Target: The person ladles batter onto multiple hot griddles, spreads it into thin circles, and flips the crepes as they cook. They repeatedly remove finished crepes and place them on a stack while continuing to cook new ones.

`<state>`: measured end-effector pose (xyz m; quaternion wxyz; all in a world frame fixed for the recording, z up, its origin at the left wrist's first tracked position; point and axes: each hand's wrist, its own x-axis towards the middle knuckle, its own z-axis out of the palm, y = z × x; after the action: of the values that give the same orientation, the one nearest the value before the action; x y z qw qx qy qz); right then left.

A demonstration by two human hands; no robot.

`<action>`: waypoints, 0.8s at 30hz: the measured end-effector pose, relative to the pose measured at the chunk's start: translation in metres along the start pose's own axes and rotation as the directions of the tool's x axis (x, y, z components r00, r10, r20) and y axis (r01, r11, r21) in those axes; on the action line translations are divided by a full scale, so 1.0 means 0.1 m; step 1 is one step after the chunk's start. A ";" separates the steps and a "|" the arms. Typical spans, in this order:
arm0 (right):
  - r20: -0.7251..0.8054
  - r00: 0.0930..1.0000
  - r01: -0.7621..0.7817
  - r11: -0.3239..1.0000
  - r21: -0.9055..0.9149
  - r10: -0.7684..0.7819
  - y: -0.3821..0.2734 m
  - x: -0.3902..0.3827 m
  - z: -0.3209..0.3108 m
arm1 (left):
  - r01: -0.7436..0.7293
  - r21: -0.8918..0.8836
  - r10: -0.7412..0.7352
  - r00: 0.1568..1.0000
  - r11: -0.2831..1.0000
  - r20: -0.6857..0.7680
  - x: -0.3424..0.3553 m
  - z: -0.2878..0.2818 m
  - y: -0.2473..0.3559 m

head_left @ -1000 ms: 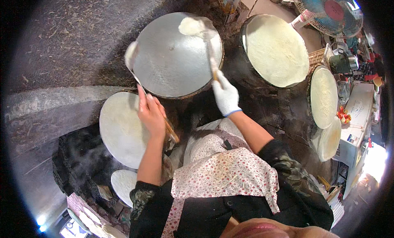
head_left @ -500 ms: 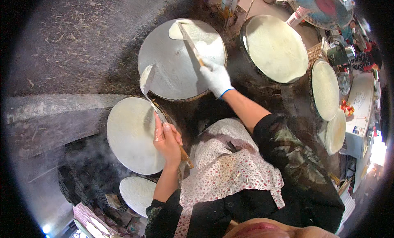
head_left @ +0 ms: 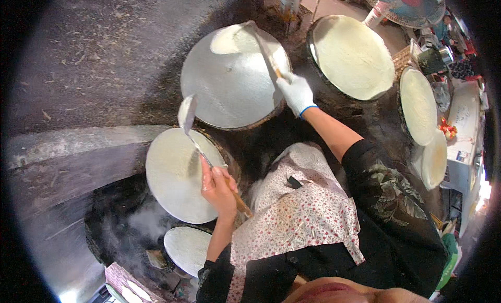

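My bare left hand (head_left: pixel 218 191) is closed on the long handle of a ladle (head_left: pixel 186 112), whose batter-coated bowl hangs by the lower left edge of a round grey griddle (head_left: pixel 229 89). My right hand (head_left: pixel 296 94), in a white glove with a blue cuff, grips the wooden handle of a long flat spreader (head_left: pixel 265 48). Its blade reaches into a patch of pale batter (head_left: pixel 226 40) at the griddle's upper part. Beneath the ladle handle lies another griddle with a pale crepe (head_left: pixel 177 183).
More crepes cook at the right (head_left: pixel 352 57), far right (head_left: pixel 417 104) and lower left (head_left: pixel 185 248), where steam rises. A fan (head_left: pixel 402 3), bottle (head_left: pixel 288 3) and metal pot (head_left: pixel 433 60) stand along the back and right. A grey, flake-strewn surface (head_left: pixel 88 57) fills the upper left.
The spreader swung left, then back right over the batter, whose patch now looks wider than a second ago. The ladle and my left hand moved down and right, away from the griddle's left side.
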<state>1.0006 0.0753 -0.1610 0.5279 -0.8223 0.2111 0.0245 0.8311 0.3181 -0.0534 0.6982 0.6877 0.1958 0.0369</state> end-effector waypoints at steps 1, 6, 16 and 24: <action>0.090 0.993 -0.055 0.976 -0.210 0.075 0.01 0.01 -0.02 | 0.060 0.037 -0.061 0.998 0.997 0.014 -0.03 0.00 0.01; 0.262 0.936 0.268 0.959 -0.090 -0.237 -0.01 0.05 -0.04 | 0.054 0.033 -0.053 0.998 0.998 -0.016 -0.13 0.07 -0.05; 0.375 0.918 0.216 0.955 -0.205 -0.127 0.04 0.46 -0.27 | 0.089 -0.009 -0.090 0.990 0.996 -0.106 -0.34 0.50 -0.03; 0.478 0.858 0.340 0.906 -0.252 -0.190 -0.04 0.66 -0.38 | 0.081 -0.001 -0.081 0.991 0.997 -0.111 -0.42 0.84 -0.07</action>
<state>1.0548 0.0218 -0.1581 0.4162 -0.8922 -0.0383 0.1714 0.8180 0.2252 -0.0523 0.6859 0.6773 0.2620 0.0463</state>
